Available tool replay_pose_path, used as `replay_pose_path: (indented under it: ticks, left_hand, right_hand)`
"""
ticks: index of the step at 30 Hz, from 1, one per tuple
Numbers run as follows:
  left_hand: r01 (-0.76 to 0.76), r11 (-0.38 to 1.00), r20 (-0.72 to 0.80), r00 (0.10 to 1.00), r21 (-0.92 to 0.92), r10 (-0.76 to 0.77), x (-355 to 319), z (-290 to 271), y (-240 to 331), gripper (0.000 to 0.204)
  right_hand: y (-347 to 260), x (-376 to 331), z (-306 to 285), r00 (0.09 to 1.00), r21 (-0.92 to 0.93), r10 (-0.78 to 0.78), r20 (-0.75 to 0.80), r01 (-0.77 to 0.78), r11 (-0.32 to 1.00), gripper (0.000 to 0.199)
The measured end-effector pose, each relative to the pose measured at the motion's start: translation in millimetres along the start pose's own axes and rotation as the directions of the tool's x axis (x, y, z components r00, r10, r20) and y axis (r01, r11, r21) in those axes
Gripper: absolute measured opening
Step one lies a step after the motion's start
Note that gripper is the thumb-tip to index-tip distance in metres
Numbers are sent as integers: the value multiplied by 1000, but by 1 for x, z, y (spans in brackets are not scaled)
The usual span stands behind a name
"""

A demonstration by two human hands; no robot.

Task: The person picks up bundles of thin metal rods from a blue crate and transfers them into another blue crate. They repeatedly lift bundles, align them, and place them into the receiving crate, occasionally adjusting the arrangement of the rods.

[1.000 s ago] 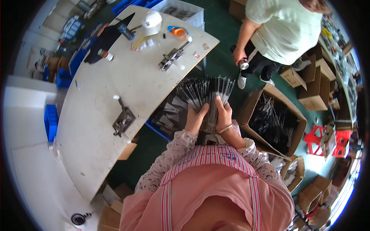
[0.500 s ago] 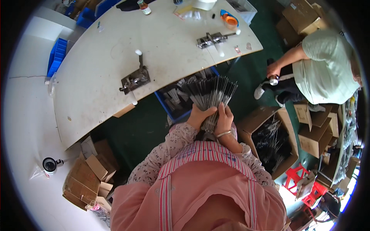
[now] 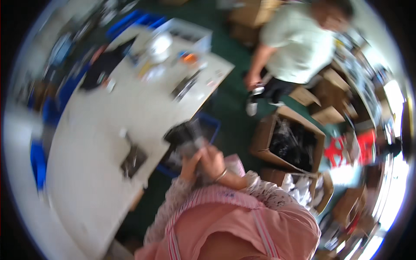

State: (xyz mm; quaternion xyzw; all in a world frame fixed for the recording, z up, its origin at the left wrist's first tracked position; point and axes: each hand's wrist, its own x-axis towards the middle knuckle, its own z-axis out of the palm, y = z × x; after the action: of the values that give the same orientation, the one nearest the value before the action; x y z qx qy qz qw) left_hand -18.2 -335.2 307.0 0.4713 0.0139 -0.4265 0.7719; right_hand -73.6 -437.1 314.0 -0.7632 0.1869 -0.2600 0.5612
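Note:
Both hands are closed around a bundle of thin metal rods with dark ends [image 3: 184, 133], held in front of my apron at the table's edge. My left hand [image 3: 190, 168] grips the bundle's near side from the left. Against it presses my right hand [image 3: 213, 161], with a bangle on its wrist, fingers wrapped over the rods. The dark ends fan out away from me, tilted to the left. Motion smears the single rods and my fingertips. Below and beyond the bundle is a blue crate [image 3: 212, 122], partly hidden by it.
A white table [image 3: 86, 151] curves along the left, bearing two metal fixtures, one near [image 3: 133, 161] and one far [image 3: 186, 86]. Another person [image 3: 299, 47] stands ahead on the right. An open cardboard box [image 3: 261, 136] with black-wrapped stock and red stools [image 3: 336, 151] are at right.
My view has swung to the right, so the table shows farther left and more boxes appear at right. The bundle, still in both hands, now points more to the left in the picture.

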Motion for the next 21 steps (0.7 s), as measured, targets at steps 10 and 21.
replay_pose_path:
  ticks: [10, 21]
  left_hand:
    - [148, 981, 244, 963, -124, -115, 6, -11, 23, 63]
    - [386, 744, 604, 797, -545, 29, 15, -26, 16, 98]
  right_hand:
    - [-49, -7, -6, 994, -60, -101, 33, 103, 993, 47]
    - [-7, -17, -39, 937, 389, 341, -76, -287, 876, 38]
